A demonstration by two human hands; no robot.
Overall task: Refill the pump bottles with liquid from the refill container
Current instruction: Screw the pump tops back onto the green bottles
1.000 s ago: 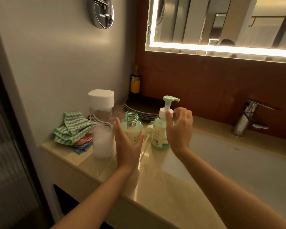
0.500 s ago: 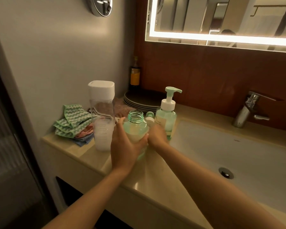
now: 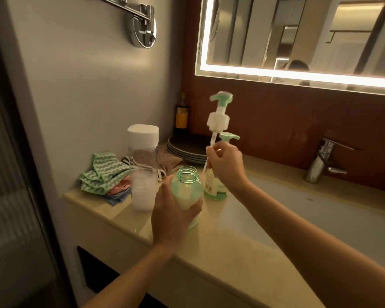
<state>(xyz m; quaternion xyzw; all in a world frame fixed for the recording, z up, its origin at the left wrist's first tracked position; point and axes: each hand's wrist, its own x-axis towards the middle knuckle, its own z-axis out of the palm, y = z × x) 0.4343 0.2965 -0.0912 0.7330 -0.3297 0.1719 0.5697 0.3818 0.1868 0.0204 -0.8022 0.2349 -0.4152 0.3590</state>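
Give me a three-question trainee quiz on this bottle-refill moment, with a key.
1. Multiple choice: where does the right hand pinch the raised pump head? A) on its tube B) on its nozzle C) on its collar
2. True or false: the refill container stands upright on the counter with its white lid on.
3. Short answer: which hand grips the open bottle?

Key: 1 A. 2 True. 3 The left hand.
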